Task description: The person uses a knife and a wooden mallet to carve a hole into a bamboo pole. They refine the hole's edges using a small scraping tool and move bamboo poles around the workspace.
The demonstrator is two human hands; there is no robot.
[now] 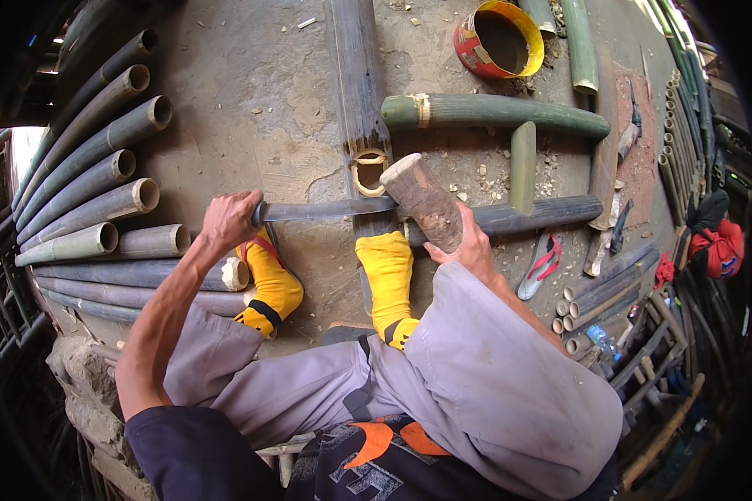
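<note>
My left hand [227, 220] is closed round the handle of a long dark-bladed knife [317, 210]. Its blade points right and lies across a thick dark bamboo pole [358, 75], just below a squarish hole [369, 174] cut in the pole's wall. In my right hand [468, 244] is a short, thick wooden club [424, 200], its pale end tilted up toward the hole and close to the blade's tip. Whether club and blade touch I cannot tell. My yellow-socked foot [384, 271] rests on the pole's near part, while the other sock [269, 288] is in a sandal.
Cut bamboo poles [100, 167] lie stacked at the left. A green bamboo length [501, 112], a short piece [523, 167] and another dark pole [526, 217] lie right. Beyond stands a red and yellow bucket [500, 42]. A loose sandal [541, 265] and wood chips are on the floor.
</note>
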